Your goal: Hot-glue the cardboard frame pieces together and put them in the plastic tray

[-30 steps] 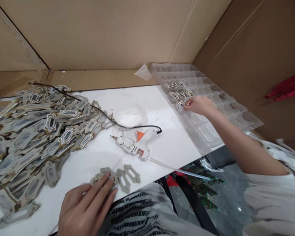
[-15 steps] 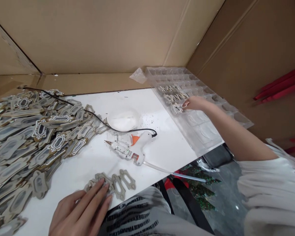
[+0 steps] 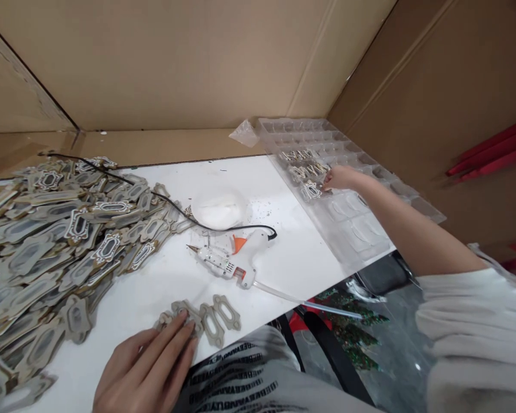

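Observation:
My left hand [image 3: 148, 364] lies at the table's front edge, fingers stretched out over several small grey ornate frames [image 3: 212, 324]. Some of these frames are partly covered by the fingers. Far to the right, my right hand [image 3: 341, 178] reaches into a clear compartment tray [image 3: 348, 229]. Its fingers are bent together beside a white-edged ornate frame [image 3: 312, 190] in one compartment; what they pinch, if anything, is hidden. Between the hands rests a clear glue gun [image 3: 223, 261] with an orange trigger, a glue stick [image 3: 309, 305] coming out of its back.
A large heap of grey frames [image 3: 38, 258] covers the table's left side, a few with white trim. The glue gun's black cord [image 3: 176, 209] crosses it, passing a round white pad [image 3: 219, 207]. Cardboard walls [image 3: 189, 63] stand behind and right. A plastic bag piece [image 3: 245, 133] lies by the tray.
The view has shifted slightly, moving the scene a little to the right. My right hand's fingertips have turned slightly down into the tray; my left hand stays on the grey frames.

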Tool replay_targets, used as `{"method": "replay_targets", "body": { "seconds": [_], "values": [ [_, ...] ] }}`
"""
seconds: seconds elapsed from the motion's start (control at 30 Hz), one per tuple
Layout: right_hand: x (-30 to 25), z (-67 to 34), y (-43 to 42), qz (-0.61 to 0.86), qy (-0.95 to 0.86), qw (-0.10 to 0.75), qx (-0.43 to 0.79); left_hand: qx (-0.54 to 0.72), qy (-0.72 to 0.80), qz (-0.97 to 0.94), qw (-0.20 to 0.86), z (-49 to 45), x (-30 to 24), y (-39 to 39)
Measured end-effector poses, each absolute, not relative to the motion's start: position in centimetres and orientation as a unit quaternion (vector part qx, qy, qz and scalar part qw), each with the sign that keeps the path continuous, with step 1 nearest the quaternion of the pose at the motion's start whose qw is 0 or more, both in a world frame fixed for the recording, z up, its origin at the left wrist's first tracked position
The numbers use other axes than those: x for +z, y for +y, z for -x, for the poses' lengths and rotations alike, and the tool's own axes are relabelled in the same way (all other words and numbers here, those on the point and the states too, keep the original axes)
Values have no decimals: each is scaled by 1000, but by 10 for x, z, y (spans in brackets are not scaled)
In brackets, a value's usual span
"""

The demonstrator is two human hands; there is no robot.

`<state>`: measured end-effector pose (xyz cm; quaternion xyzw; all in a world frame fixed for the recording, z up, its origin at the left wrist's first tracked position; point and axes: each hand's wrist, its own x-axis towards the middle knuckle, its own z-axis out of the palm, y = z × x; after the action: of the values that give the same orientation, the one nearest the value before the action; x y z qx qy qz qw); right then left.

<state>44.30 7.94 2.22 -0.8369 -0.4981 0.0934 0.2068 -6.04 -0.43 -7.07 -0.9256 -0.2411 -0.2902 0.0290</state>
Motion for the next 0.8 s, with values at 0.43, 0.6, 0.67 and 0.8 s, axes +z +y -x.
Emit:
{"method": "replay_targets", "body": {
  "seconds": [0.43, 0.6, 0.67, 0.8],
  "values": [
    [44, -273, -26, 551, -532, 346, 542, -381, -306, 842, -229, 24, -27, -14],
    [27, -207, -62, 491, -764, 279, 313, -357, -297, 800, -380, 7, -16, -22],
    [23, -196, -69, 475, -803, 265, 245, -349, -290, 801, -391, 5, -13, -23],
    [21, -207, -64, 458, -814, 286, 213, -373, -340, 778, -375, 8, -10, -20]
  ]
}}
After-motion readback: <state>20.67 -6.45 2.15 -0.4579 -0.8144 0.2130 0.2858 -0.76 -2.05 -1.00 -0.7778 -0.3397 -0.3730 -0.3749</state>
